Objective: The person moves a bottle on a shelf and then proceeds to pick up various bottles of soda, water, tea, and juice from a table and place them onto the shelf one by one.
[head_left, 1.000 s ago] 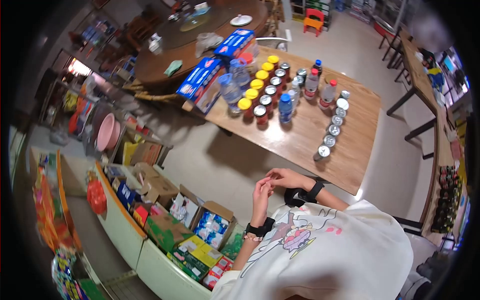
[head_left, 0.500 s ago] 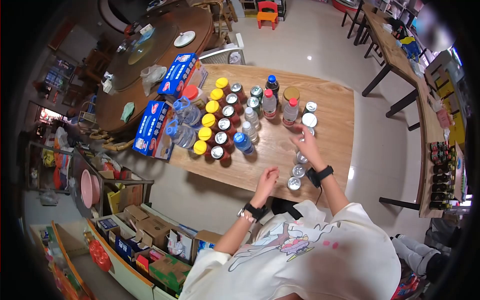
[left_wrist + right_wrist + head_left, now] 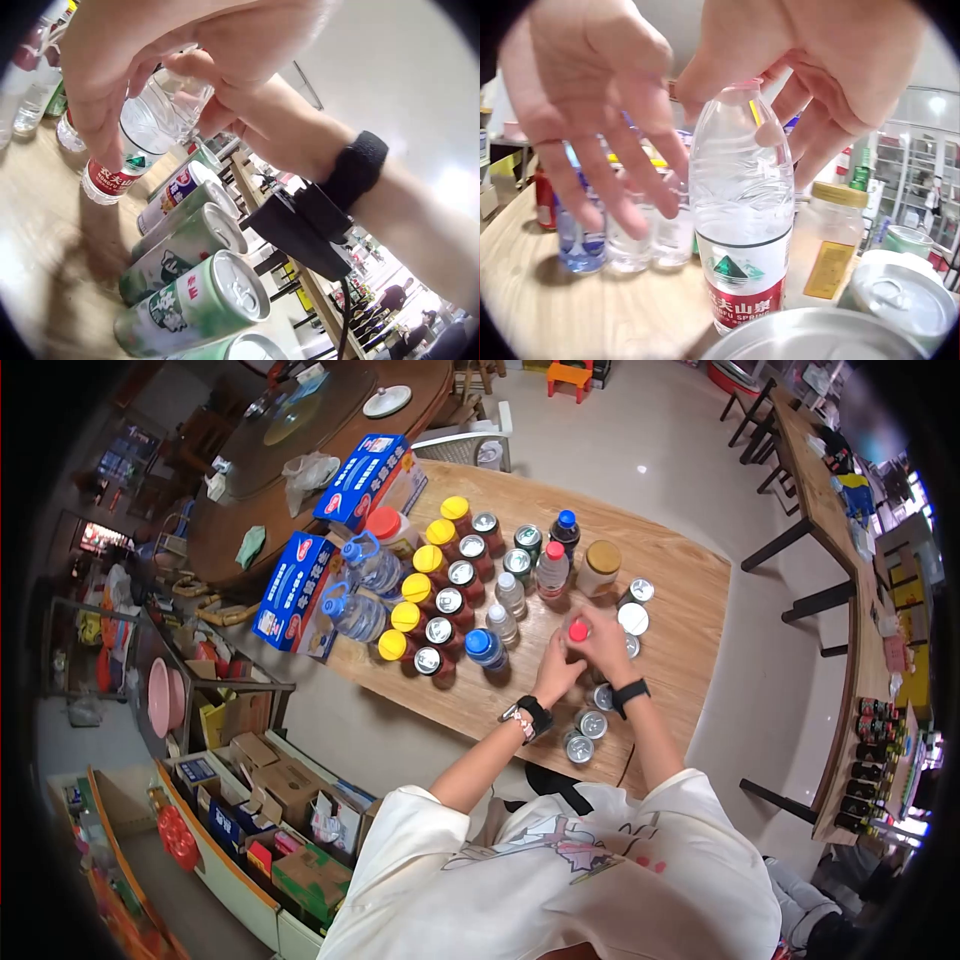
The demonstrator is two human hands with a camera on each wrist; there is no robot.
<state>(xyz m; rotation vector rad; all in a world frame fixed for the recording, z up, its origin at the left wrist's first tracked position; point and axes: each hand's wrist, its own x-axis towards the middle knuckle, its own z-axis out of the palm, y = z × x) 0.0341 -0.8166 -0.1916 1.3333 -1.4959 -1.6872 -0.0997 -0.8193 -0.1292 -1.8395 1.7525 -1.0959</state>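
Observation:
A clear water bottle (image 3: 742, 195) with a red and white label and a red cap (image 3: 578, 631) stands upright between my two hands. My right hand (image 3: 604, 650) grips it near the top, fingers and thumb around the neck just under the cap. On the bottle's other side, my left hand (image 3: 558, 672) has its fingers extended and spread, as the right wrist view shows. Right beside the right hand runs a row of green and white cans (image 3: 184, 300). A second red-capped bottle (image 3: 552, 570) stands farther back, near a jar with a gold lid (image 3: 600, 565).
Left on the wooden table (image 3: 660, 670) are rows of yellow-capped bottles (image 3: 415, 588) and dark red cans (image 3: 450, 602), a blue-capped bottle (image 3: 487, 648), large water jugs (image 3: 355, 615) and blue boxes (image 3: 295, 595). Cartons (image 3: 290, 780) stand below at the left.
Both hands, together in front of the table a second ago, have moved forward over it. The right hand has gone from above the cans to the red-capped bottle and gripped it; the left has come beside it.

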